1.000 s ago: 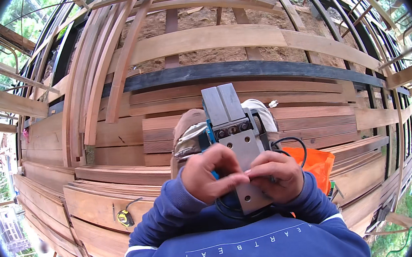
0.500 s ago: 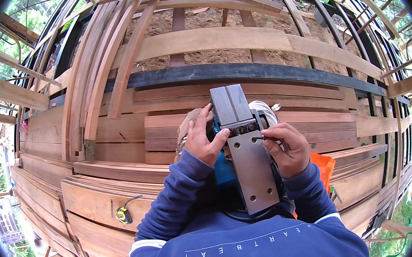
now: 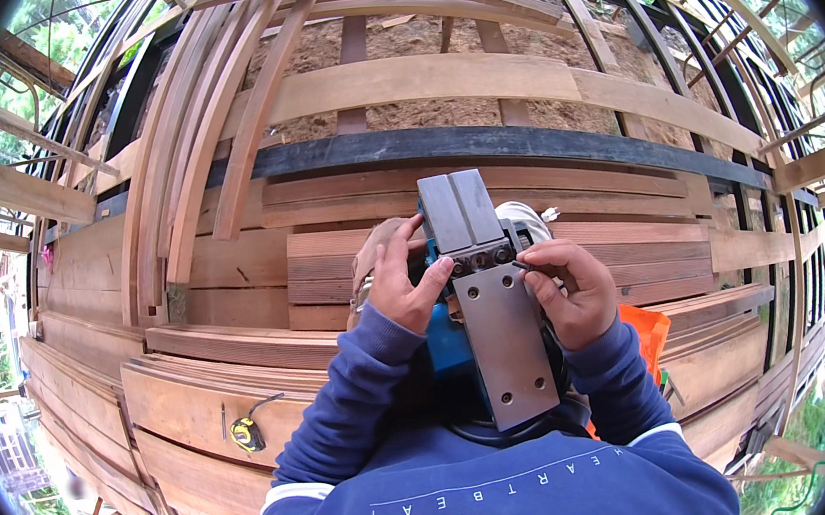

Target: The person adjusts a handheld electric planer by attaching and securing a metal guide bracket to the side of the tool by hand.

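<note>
An electric hand planer (image 3: 506, 348) with a blue body lies upside down at my lap, its metal sole facing up. Bolts show across the cutter block (image 3: 479, 261) between the two sole plates. My left hand (image 3: 401, 281) steadies the planer's left side, thumb on the edge beside the cutter block and fingers along the front plate. On the other side, my right hand (image 3: 577, 295) pinches a thin, short dark rod (image 3: 520, 265) between thumb and fingers, close to the right end of the block. Its far end is too small to make out.
Stacked timber boards (image 3: 633, 254) lie beneath and around me. A yellow and black tape measure (image 3: 246, 434) rests on boards at the left, beside a pencil-like stick (image 3: 225, 421). Something orange (image 3: 647, 333) is by my right forearm. Long planks (image 3: 192, 170) lean at the far left.
My right hand has shifted slightly up and left, and the dark rod now points differently, showing less of its length. My left hand and the planer have barely moved.
</note>
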Demonstrator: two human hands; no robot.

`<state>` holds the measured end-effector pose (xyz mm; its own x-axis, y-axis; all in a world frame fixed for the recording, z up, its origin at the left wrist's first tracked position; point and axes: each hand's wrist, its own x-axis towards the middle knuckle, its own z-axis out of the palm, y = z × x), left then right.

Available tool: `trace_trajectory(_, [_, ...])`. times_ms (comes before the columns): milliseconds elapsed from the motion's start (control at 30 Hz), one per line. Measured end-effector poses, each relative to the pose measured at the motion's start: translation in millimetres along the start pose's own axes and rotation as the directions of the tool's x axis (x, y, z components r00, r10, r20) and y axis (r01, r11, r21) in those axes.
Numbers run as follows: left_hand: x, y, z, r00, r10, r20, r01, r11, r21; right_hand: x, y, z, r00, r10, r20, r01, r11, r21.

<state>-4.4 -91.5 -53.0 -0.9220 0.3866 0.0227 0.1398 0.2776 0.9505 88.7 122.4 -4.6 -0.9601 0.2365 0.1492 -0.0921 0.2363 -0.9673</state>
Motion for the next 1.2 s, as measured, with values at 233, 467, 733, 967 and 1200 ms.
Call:
trace_trajectory(233, [2,3,-9,0.992,-0.012,0.127,0.023,0.996,-0.089,1,2,-3,0.992,0.124,0.003,-0.122,0.978,0.171])
trace_trajectory(467, [4,2,-12,0.987,-0.009,0.16,0.031,0.99,-0.137,6,12,-5,0.996,0.082,-0.032,-0.08,0.995,0.057])
trace_trajectory(733, [-13,5,-7,0.996,0.084,-0.026,-0.081,0.99,0.115,21,-4,-6,0.995,-0.094,0.015,0.094,0.948,-0.303])
trace_trajectory(967, [-3,9,0,0.988,-0.062,-0.138,0.054,0.997,-0.062,26,3,-3,0.995,-0.093,0.03,0.098,0.938,-0.333])
trace_trajectory(1200, [4,-4,-1,0.995,-0.083,-0.059,0.077,0.993,-0.092,23,3,0,0.997,-0.077,0.022,0.08,0.947,-0.31])
